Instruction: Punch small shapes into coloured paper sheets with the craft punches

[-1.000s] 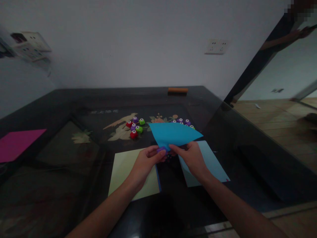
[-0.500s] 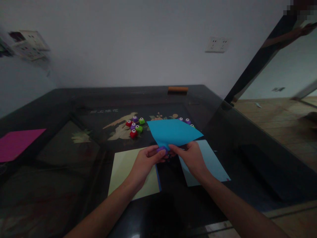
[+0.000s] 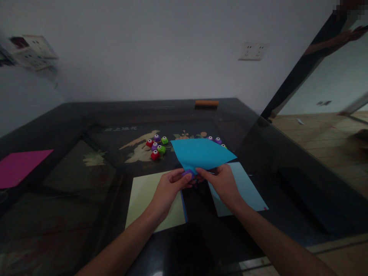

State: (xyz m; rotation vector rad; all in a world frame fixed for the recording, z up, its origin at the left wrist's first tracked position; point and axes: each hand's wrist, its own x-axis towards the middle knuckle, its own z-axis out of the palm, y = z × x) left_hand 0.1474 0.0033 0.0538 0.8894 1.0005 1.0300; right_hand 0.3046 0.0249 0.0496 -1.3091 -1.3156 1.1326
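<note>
My left hand [image 3: 169,186] is closed around a small purple craft punch [image 3: 188,174], its thumb lying over the near side. The near corner of a bright blue sheet of paper [image 3: 202,153] meets the punch; the exact contact is hidden by fingers. My right hand [image 3: 222,182] pinches the blue sheet close to that corner, thumb almost touching the punch. The sheet is held up above the table, tilted and slightly curved. Under my left hand lies a pale yellow sheet [image 3: 143,199], and beneath my right hand a light blue sheet [image 3: 250,191] with a tiny pinkish-red piece at its corner.
Several red, green and purple punches [image 3: 155,155] with eye-like tops cluster on the dark glossy table [image 3: 94,226]. More punches [image 3: 217,140] show behind the blue sheet. A magenta sheet [image 3: 21,166] lies far left; a brown cylinder [image 3: 206,103] rests by the wall. A person's arm [image 3: 330,46] appears upper right.
</note>
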